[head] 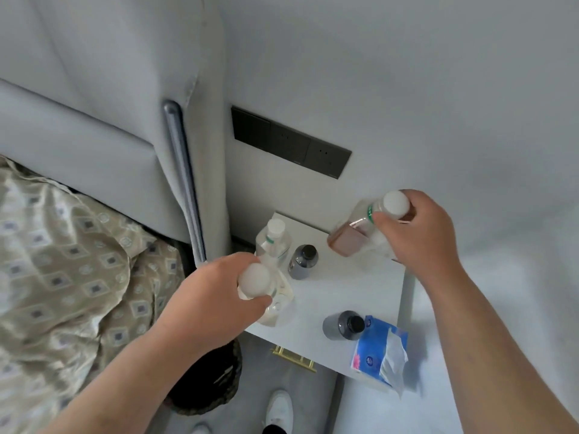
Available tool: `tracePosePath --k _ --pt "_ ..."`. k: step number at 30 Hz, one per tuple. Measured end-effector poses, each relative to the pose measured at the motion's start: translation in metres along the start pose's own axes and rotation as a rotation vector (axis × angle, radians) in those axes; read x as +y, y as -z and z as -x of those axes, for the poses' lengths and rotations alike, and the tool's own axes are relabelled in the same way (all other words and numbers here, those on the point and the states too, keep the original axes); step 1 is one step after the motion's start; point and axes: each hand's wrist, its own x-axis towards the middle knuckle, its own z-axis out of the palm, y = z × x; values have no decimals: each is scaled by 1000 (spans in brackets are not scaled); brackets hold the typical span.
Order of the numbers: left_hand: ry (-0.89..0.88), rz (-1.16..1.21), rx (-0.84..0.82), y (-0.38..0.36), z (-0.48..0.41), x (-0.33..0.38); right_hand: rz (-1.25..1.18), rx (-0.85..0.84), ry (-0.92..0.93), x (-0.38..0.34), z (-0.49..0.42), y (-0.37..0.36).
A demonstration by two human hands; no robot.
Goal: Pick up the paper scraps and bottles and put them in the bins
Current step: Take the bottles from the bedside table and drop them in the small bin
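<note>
My left hand (219, 292) grips a clear white-capped bottle (275, 303) by its neck at the near left corner of the white nightstand (351, 289). My right hand (419, 233) grips a second white-capped bottle (351, 239) with brown liquid, tilted and lifted above the nightstand's far right side. A third clear bottle (272, 241) with a white cap stands upright at the back left. Two small dark bottles with black caps stand on the top, one in the middle (303, 261) and one near the front (343, 324). A dark bin (216, 383) sits on the floor below my left forearm, mostly hidden.
A blue tissue pack (379, 352) lies at the nightstand's front right corner. A bed with a patterned cover (62, 277) and padded headboard (109, 104) is on the left. A dark switch panel (288, 140) is on the wall. My white shoe (277, 408) shows on the floor.
</note>
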Motion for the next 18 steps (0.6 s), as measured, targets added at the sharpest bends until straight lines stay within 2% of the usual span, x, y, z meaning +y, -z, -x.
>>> tracePosePath --k 3,7,18 --pt "28 30 30 24 19 -13 -1 24 96 -28 31 18" --pt "71 72 52 50 41 -36 -2 -30 165 -59 65 20" --pt "159 66 80 65 80 -115 -4 -338 180 -82 153 -90"
